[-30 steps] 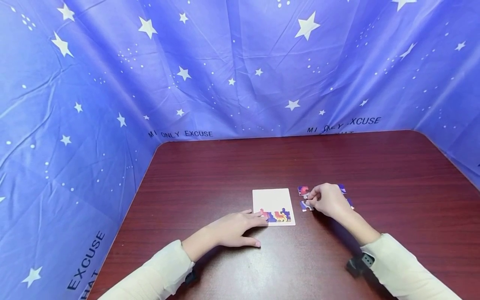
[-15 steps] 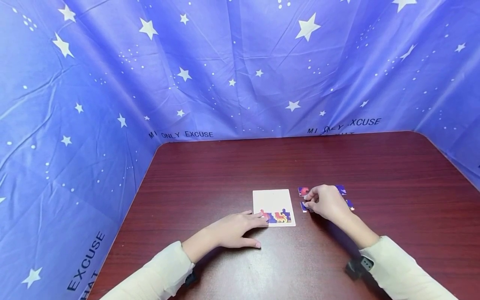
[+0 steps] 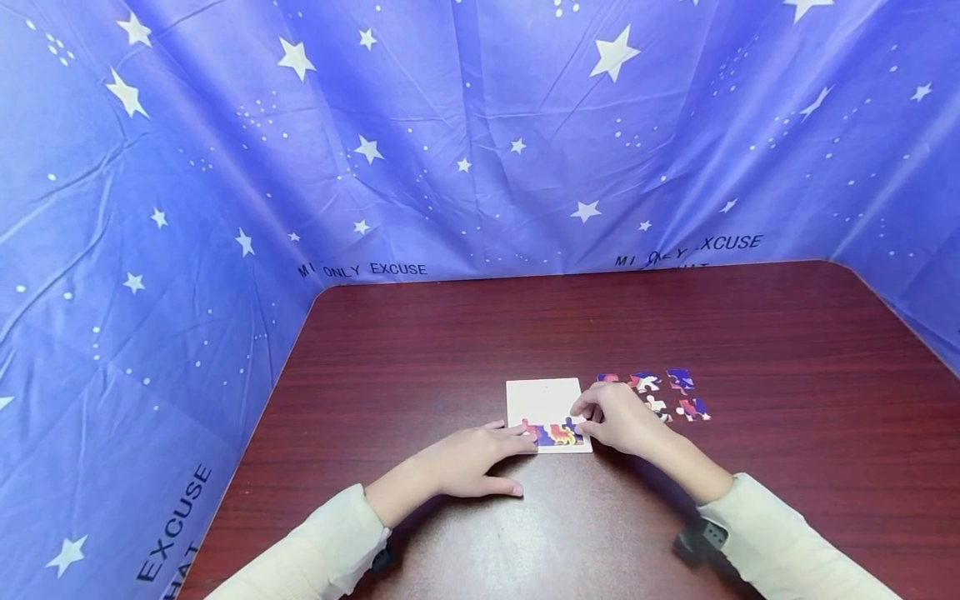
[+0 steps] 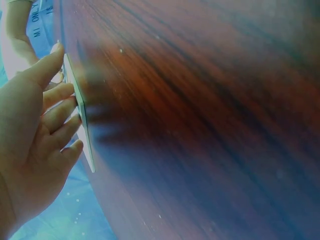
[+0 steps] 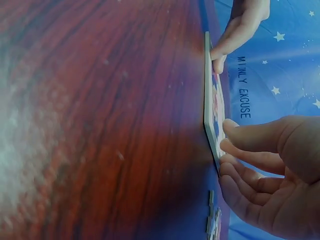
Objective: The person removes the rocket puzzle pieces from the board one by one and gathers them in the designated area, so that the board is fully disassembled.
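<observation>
On the table lies a square white puzzle board [image 3: 542, 400] with a row of joined puzzle pieces [image 3: 558, 434], purple, red and yellow, along its near edge. My left hand [image 3: 472, 458] rests on the board's near left corner, fingers stretched and thumb spread on the table side. Over the board's right edge, my right hand [image 3: 626, 421] holds thumb and forefinger close together in a pinch. The puzzle piece between those fingertips is mostly hidden by them. In the right wrist view, the thumb [image 5: 245, 136] and fingertips stand right at the board's face [image 5: 216, 107].
Loose puzzle pieces lie right of the board: a purple one [image 3: 680, 379], a white and purple one [image 3: 647, 382], a red and purple one [image 3: 694, 409], and others partly behind my right hand. A blue star-printed curtain [image 3: 480, 133] encloses the table [image 3: 420, 333].
My right hand has moved left from the loose pieces to the board's right edge, uncovering several pieces behind it. The left hand has stayed in place on the board.
</observation>
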{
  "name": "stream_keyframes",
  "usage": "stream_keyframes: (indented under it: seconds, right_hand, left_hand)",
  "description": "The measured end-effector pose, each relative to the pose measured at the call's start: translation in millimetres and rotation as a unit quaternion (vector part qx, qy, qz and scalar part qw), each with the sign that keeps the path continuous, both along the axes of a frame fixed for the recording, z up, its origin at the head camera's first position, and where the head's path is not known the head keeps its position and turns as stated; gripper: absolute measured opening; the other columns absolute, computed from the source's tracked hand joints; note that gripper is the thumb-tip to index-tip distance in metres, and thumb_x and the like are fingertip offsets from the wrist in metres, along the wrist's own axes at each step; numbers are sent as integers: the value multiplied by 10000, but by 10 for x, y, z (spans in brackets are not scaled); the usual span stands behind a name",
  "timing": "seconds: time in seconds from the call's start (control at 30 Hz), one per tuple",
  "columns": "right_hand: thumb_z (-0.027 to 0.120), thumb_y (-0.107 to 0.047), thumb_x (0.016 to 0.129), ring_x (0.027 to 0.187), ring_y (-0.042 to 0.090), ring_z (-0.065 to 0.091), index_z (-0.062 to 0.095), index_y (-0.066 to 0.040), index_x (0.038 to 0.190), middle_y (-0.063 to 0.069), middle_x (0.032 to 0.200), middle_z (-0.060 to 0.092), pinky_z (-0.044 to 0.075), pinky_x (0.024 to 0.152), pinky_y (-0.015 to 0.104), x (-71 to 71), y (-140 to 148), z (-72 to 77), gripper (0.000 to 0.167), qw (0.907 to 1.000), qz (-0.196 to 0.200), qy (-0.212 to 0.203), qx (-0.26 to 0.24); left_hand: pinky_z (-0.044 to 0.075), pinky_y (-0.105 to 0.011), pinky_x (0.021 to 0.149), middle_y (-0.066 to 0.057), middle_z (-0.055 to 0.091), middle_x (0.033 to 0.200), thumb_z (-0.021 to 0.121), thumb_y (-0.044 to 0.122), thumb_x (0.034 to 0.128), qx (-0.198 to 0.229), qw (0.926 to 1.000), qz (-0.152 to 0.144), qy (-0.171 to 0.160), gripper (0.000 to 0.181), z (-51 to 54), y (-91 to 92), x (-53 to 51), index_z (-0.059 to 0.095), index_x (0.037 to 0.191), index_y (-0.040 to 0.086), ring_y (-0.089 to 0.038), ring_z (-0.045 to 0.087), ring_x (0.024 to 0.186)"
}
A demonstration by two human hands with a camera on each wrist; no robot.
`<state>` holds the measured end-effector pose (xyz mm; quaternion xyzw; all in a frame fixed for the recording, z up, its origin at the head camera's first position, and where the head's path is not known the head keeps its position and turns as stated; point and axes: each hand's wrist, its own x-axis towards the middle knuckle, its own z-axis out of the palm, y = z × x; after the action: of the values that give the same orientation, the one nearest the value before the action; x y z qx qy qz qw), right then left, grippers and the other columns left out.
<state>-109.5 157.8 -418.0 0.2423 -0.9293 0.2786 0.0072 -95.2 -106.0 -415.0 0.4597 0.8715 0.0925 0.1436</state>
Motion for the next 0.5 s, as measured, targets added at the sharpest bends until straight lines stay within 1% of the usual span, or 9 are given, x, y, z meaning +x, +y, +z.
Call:
stream_keyframes:
  seconds: [0.13,0.27,0.33,0.5]
  right_hand:
    - [771,-67,767,603,-37,496,743,-58,826,-29,706,635,450,545,145,8,-33,-1,66,9999,90,103,75]
    - [765,-63,770,599,-34,497,735,-60,801,-31,682,627,445,544,146,4,-64,9,44,9999,110,85,-70]
    - [761,-68,773,602,-34,492,720,-60,789,-35,670,617,442,547,147,-2,-76,16,45,9998,68,-19,-166]
    - [750,-92,788,593,-31,456,692,-85,749,-47,648,595,410,542,142,-18,-109,2,70,9988,-155,-374,-268]
  left_hand:
    - [318,-360,1195,-19,470,1491,581,485,914,71,9998,-98,168,577,-6,1,5,484,1406,198,-154,410,1411]
    - [313,-349,1197,-12,487,1478,582,489,910,98,9992,-170,340,580,-17,1,5,490,1398,190,-136,419,1403]
    - [320,-347,1193,-11,494,1473,581,492,910,93,9989,-193,424,581,-23,2,7,490,1396,188,-138,425,1399]
    - [324,-351,1191,-13,504,1465,586,489,910,95,9988,-212,429,586,-31,6,17,487,1396,177,-150,425,1400]
